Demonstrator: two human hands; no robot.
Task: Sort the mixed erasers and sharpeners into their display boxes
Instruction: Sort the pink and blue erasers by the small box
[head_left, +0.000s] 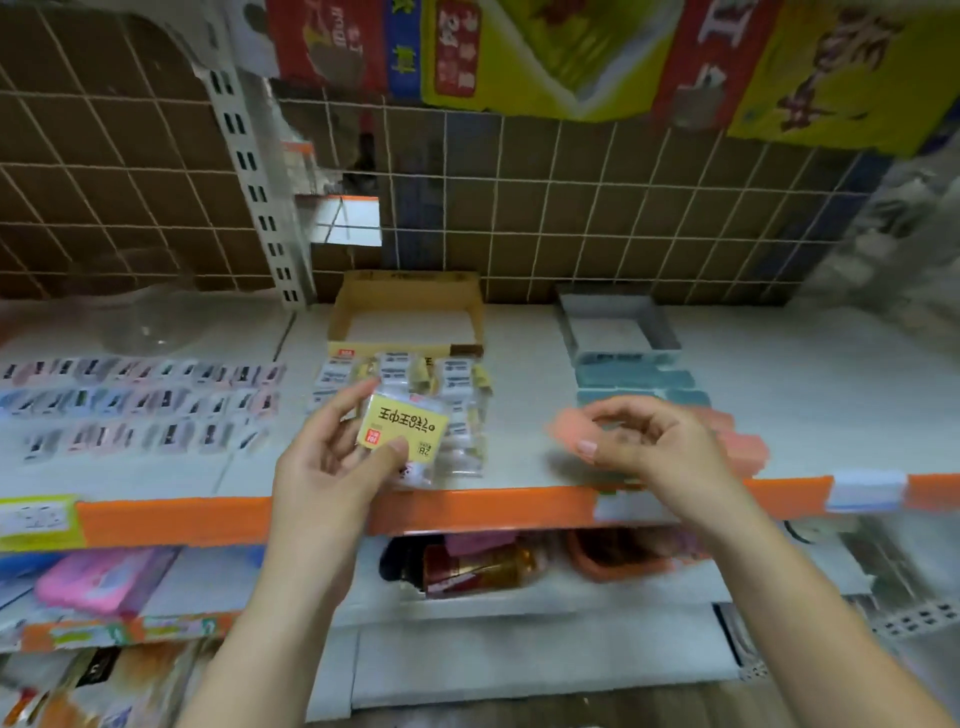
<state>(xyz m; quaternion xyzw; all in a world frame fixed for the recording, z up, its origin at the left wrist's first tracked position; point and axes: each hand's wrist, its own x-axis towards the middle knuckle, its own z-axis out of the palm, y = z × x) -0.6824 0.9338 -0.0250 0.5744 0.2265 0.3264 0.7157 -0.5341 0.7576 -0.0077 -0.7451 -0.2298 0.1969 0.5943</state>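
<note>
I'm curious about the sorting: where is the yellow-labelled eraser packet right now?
In the head view, the yellow-labelled eraser packet is pinched in the left hand, just in front of the open brown cardboard display box, above the orange shelf edge.

A yellow-labelled eraser (404, 427) in clear wrap is held above the shelf's (156, 478) front part, its print upside down. Behind it, many wrapped erasers (457, 410) lie in rows, touching the open cardboard display box (410, 312). To the right stands a pale blue display box (621, 325), with teal pieces (639, 382) and orange-pink pieces (737, 441) in rows before it. Small sharpeners (140, 400), blurred, lie in rows at left.
</note>
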